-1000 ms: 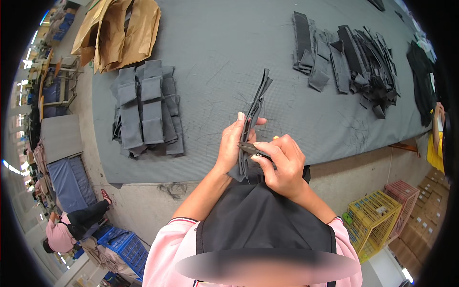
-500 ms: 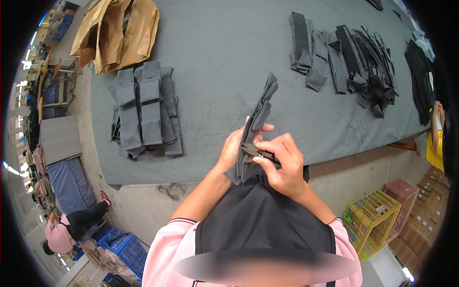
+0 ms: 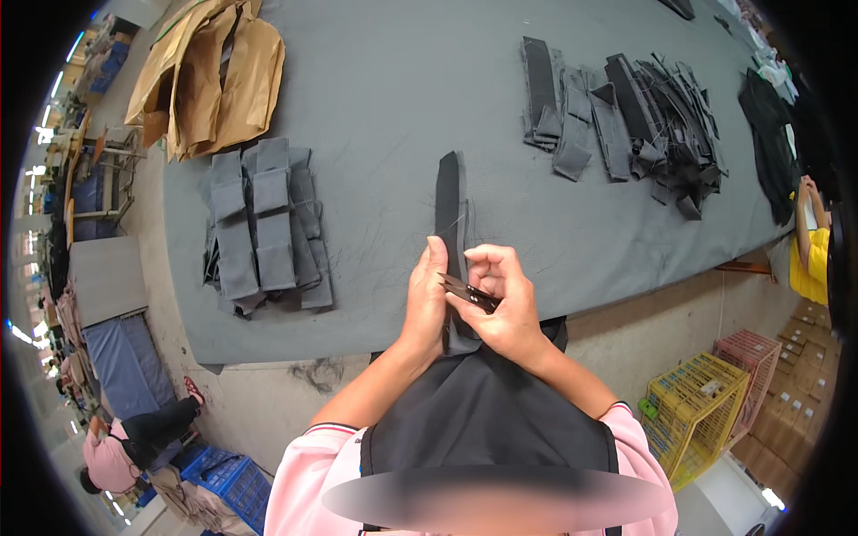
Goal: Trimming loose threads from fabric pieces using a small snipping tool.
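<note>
A long dark grey fabric strip (image 3: 449, 192) stands out from between my hands over the table's near edge, its far end pointing away from me. My left hand (image 3: 424, 295) is closed on the strip from the left, thumb pointing up along it. In my right hand (image 3: 505, 308) I grip a small pair of black thread snips (image 3: 472, 293), the tips turned left toward the strip and my left hand. A loose thread hangs beside the strip. The strip's near end is partly hidden by my right hand.
Folded grey strips (image 3: 259, 228) are stacked on the left of the grey-covered table (image 3: 384, 89), below a brown paper bag (image 3: 223, 98). More strips (image 3: 661, 125) lie at the back right. Yellow (image 3: 697, 402) and blue (image 3: 228, 478) crates stand on the floor. Other people (image 3: 809, 250) are nearby.
The strip has turned from leaning right on edge to nearly straight ahead, showing its flatter face. Both hands have shifted slightly, and the snips stay in my right hand.
</note>
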Tool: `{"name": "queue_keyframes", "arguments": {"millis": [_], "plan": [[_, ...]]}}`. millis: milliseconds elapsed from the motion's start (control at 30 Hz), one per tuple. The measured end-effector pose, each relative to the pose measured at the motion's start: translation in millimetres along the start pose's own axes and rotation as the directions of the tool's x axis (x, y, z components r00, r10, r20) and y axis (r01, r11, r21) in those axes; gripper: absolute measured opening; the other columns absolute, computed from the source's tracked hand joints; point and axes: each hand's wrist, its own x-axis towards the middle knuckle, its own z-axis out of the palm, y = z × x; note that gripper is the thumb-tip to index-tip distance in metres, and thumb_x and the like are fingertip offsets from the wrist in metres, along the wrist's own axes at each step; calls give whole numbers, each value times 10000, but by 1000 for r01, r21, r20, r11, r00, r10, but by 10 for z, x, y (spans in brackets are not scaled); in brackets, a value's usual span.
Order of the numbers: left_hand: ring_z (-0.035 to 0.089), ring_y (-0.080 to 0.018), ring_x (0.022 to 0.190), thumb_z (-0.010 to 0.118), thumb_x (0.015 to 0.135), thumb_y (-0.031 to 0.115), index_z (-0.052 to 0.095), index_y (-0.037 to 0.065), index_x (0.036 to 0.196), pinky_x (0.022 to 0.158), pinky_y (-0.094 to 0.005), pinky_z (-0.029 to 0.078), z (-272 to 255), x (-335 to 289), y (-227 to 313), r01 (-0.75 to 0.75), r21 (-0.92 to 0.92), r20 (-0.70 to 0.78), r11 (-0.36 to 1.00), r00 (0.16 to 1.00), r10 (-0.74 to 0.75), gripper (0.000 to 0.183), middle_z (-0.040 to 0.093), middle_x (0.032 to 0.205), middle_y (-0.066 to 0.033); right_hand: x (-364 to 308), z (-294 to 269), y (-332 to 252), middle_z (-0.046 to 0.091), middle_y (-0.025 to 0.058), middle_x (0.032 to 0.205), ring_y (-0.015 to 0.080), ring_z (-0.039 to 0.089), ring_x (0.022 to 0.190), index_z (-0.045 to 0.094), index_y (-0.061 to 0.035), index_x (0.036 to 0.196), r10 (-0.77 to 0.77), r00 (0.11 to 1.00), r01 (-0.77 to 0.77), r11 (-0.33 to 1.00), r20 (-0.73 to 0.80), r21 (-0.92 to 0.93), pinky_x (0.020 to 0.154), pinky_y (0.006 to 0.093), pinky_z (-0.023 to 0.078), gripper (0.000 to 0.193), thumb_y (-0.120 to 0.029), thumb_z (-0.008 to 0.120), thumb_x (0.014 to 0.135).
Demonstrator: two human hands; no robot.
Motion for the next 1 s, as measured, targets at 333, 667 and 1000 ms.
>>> {"name": "queue_keyframes", "arguments": {"millis": [333, 667, 1000], "plan": [[631, -205, 834, 542, 927, 336, 477, 39, 1077, 744, -363, 546, -137, 21, 146, -2, -224, 263, 975, 963, 62, 339, 605, 976, -116, -128, -289, -180, 574, 65, 841, 127, 586, 665, 576, -40, 1034, -168, 971, 112, 948, -168, -299, 608, 241, 479, 348, 8, 715, 719], [635, -187, 728, 560, 919, 324, 457, 45, 1073, 648, -326, 554, -97, -36, 186, -15, -110, 251, 994, 967, 43, 335, 609, 920, -107, 83, -393, -172, 574, 39, 776, 192, 559, 575, 614, -75, 980, -473, 881, 300, 614, -35, -730, 522, 296, 424, 303, -66, 721, 697], [619, -178, 679, 552, 927, 282, 470, 33, 1063, 599, -316, 545, -34, -82, 201, -30, -3, 216, 1000, 976, 30, 296, 602, 880, -101, 66, -375, -145, 596, 47, 794, 209, 581, 596, 618, -68, 963, -462, 883, 268, 642, -83, -718, 522, 304, 450, 280, -56, 713, 700]]}}
